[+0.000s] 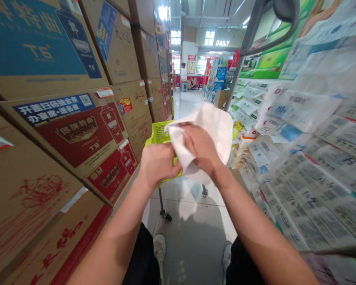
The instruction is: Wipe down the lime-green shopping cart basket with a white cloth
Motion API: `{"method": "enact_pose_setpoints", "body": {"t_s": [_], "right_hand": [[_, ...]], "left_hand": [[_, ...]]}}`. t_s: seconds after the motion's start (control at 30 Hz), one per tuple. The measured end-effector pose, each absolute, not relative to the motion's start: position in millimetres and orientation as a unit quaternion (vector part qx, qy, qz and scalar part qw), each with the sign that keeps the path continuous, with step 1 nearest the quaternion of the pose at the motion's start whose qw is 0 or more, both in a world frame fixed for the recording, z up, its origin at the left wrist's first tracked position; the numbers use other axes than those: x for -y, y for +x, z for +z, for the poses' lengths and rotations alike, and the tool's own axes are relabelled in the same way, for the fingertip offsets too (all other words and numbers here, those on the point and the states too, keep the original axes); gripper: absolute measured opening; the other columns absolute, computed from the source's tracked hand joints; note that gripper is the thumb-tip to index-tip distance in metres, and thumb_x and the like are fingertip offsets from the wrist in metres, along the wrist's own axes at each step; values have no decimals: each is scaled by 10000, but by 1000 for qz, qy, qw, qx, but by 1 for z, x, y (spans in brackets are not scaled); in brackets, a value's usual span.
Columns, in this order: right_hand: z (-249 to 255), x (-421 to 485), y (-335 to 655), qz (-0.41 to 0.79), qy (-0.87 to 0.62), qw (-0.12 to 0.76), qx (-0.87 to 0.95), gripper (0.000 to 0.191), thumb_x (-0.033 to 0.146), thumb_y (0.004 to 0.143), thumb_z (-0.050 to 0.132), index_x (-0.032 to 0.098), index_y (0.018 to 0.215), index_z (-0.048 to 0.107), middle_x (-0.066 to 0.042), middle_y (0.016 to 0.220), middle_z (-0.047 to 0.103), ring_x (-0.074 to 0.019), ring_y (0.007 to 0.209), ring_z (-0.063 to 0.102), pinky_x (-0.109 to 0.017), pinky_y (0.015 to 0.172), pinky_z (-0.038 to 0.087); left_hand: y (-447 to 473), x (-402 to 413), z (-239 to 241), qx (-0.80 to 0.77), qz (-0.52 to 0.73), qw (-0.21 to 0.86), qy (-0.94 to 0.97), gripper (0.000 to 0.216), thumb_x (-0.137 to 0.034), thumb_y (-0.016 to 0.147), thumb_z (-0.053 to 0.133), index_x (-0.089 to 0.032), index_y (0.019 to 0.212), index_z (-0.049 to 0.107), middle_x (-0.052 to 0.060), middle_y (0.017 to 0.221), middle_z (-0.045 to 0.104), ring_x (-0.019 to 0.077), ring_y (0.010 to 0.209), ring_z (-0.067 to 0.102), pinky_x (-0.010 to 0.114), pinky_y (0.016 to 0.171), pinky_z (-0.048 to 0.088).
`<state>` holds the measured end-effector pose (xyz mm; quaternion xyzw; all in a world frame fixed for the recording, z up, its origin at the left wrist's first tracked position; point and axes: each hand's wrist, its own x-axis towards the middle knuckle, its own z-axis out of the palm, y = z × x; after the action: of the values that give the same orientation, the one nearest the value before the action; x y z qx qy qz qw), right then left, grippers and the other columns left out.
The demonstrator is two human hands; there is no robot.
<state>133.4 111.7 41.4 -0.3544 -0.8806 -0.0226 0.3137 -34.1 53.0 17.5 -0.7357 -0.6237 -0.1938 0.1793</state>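
A lime-green wheeled shopping cart (pixel 150 138) stands in front of me on thin legs with casters. My left hand (pixel 158 161) is closed around the near edge of its basket, and the fingers are mostly hidden beyond the rim. My right hand (pixel 202 147), just to the right of it, grips a white cloth (pixel 221 128). The cloth bunches around the fingers, hangs down over the right side of the cart and hides much of the basket.
Stacked cardboard cartons (pixel 83 130) rise close on the left. Packaged goods in clear plastic (pixel 308 170) fill the right side, somewhat blurred. A grey metal frame (pixel 235 75) slants across the upper right. The tiled floor (pixel 192 105) runs ahead between them, where a person (pixel 184 72) stands far off.
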Motion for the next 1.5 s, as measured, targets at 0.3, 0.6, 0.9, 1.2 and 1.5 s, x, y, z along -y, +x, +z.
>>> {"method": "enact_pose_setpoints", "body": {"t_s": [0.3, 0.6, 0.9, 1.2, 1.5], "right_hand": [[42, -130, 183, -63, -502, 241, 828, 702, 628, 1045, 175, 209, 926, 725, -106, 909, 749, -261, 841, 667, -330, 707, 377], [44, -104, 162, -129, -431, 215, 867, 459, 485, 1028, 338, 169, 1028, 672, -123, 1016, 728, -271, 926, 642, -340, 729, 381], [57, -106, 178, -54, -502, 158, 849, 562, 576, 1017, 303, 216, 998, 734, -101, 986, 758, -277, 894, 680, -325, 699, 402], [49, -110, 199, -69, -633, 206, 743, 626, 544, 1024, 245, 204, 1044, 771, -141, 999, 760, -295, 925, 686, -338, 733, 405], [5, -124, 255, -226, -498, 310, 778, 473, 410, 996, 333, 168, 1093, 728, -119, 983, 738, -268, 898, 635, -358, 792, 370]], "left_hand": [[-38, -41, 2, 582, -284, 254, -719, 241, -338, 814, 475, -222, 808, 687, 54, 739, 716, 235, 695, 666, 361, 638, 403], [-35, -46, -4, 588, -314, 303, -681, 244, -321, 806, 492, -231, 649, 656, 24, 614, 671, 205, 629, 631, 365, 629, 358], [-20, -47, -3, 522, -334, 318, -717, 239, -313, 821, 495, -234, 654, 646, 2, 622, 679, 182, 602, 609, 367, 600, 283], [1, -63, -6, 501, -344, 326, -724, 183, -278, 829, 519, -232, 713, 654, 1, 662, 699, 187, 633, 628, 375, 623, 291], [-24, -87, -14, 475, -402, 319, -715, 219, -222, 783, 514, -224, 805, 732, 14, 696, 731, 200, 630, 647, 365, 637, 343]]}}
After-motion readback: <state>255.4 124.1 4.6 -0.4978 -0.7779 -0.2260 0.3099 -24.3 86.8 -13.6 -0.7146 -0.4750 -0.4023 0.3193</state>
